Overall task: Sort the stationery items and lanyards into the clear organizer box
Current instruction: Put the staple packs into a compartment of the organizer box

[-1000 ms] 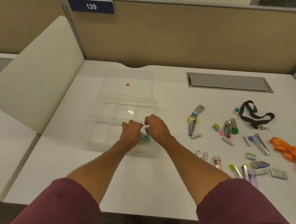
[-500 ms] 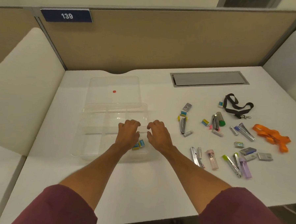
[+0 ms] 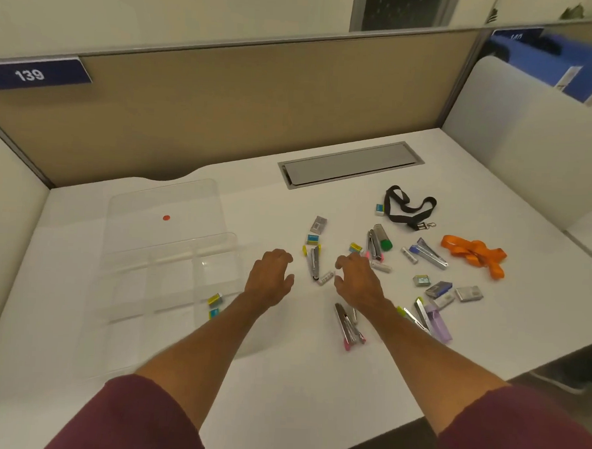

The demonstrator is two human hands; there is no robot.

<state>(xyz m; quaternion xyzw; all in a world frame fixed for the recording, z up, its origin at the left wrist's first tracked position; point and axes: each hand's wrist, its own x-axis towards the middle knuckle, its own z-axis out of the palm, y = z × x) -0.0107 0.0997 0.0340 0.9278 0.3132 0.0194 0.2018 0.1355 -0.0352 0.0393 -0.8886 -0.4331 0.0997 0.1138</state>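
Office cubicle: tan partition [image 3: 224,117], numbered plate "139" [image 3: 35,75], white desk [image 3: 314,379] with cable hatch [image 3: 351,165].

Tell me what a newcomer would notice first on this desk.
The bright orange lanyard at the right of the desk catches the eye first, with a black lanyard farther back and small stationery scattered nearby. At centre, the left hand and right hand hover open over that scatter, holding nothing. At left sits the clear organizer box, with two small boxes on its right side.
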